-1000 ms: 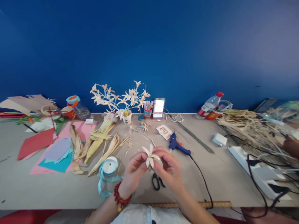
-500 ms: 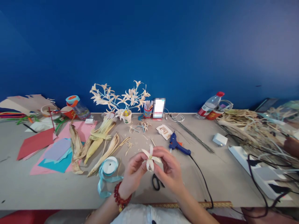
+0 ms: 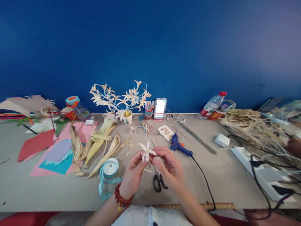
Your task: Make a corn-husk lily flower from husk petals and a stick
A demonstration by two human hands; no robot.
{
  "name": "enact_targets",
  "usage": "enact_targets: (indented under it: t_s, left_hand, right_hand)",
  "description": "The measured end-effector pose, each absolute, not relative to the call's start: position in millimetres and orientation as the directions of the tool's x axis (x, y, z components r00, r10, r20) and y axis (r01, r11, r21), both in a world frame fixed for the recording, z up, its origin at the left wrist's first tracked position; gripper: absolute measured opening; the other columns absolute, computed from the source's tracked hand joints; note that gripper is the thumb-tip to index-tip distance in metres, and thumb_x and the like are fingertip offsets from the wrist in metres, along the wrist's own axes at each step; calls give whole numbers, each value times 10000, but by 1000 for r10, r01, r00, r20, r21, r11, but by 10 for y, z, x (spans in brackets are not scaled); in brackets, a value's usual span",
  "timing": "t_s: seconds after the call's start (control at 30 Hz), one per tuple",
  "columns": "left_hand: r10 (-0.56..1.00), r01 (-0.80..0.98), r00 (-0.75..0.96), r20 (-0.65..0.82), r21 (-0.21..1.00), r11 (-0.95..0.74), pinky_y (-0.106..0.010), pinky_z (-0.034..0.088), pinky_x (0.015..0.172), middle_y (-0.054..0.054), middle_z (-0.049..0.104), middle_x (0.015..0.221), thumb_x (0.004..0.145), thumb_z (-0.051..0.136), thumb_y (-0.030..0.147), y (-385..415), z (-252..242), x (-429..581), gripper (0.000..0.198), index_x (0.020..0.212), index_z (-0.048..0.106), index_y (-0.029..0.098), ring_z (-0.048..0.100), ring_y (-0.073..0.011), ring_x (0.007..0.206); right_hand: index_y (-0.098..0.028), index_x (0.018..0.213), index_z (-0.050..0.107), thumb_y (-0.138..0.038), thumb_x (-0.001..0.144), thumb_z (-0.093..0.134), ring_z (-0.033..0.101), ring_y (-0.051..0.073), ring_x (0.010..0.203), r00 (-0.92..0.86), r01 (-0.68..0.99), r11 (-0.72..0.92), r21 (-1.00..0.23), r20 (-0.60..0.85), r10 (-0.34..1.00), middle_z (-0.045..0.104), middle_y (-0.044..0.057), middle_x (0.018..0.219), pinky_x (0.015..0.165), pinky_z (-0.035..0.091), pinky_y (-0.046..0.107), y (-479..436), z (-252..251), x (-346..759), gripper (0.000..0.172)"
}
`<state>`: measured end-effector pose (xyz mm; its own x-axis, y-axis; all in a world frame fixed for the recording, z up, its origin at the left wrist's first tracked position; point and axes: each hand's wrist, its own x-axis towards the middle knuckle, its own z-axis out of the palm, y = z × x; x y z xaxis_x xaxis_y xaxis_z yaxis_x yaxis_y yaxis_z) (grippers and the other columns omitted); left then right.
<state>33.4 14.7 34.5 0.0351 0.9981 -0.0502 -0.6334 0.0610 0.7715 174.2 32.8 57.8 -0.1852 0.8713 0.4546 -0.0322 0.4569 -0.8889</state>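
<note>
A cream flower (image 3: pixel 147 152) with narrow pointed petals, like corn husk, is held up over the table in front of me. My left hand (image 3: pixel 134 169) pinches it at the base from the left. From the other side, the curled fingers of my right hand (image 3: pixel 169 166) meet at its right petal; the exact contact is partly hidden. Black-handled scissors (image 3: pixel 157 183) lie beneath my hands, their blades mostly covered. Left of my wrist sits a roll of light blue ribbon (image 3: pixel 111 167) with a loose tail. A blue glue gun (image 3: pixel 180 146) rests beyond my right hand.
Corn husks (image 3: pixel 101 147) and coloured paper (image 3: pixel 56 157) spread to the left. A cup of similar flowers (image 3: pixel 127 118) stands at the back. Thin wires (image 3: pixel 197 138), a power strip (image 3: pixel 254 172) with cables and a tilted bottle (image 3: pixel 213 105) occupy the right. Another person's hand (image 3: pixel 293 146) shows far right.
The flower has moved slightly left and up and has tilted, its face turning. My right fingers have drawn a little apart from my left, and more of the scissors shows.
</note>
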Motion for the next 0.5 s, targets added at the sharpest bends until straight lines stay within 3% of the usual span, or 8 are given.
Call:
enact_targets:
  t_s: [0.17,0.3,0.5]
  left_hand:
    - [992,-717,1,-123,692,87,-272,451,893,-47,686,958,771,733,192,202,408,358,26,765,716,173,613,-161,927]
    - [987,-754,20,-157,646,118,-315,458,934,-41,696,969,763,728,183,200,409,373,12,767,717,184,625,-180,967]
    - [988,-728,-3,-157,677,106,-310,469,881,-25,697,888,761,733,188,177,388,356,102,858,705,188,635,-162,885]
  right_hand:
    - [-228,921,636,-195,917,572,612,197,917,-179,45,445,-894,431,885,632,51,937,821,477,318,313,550,1736,73]
    - [-217,884,604,-226,903,594,602,180,854,-290,94,417,-904,376,880,624,26,883,796,464,295,314,540,1695,24]
    - [-202,780,580,-243,915,562,582,160,741,-296,109,397,-911,351,888,603,7,777,715,446,270,306,514,1673,141]
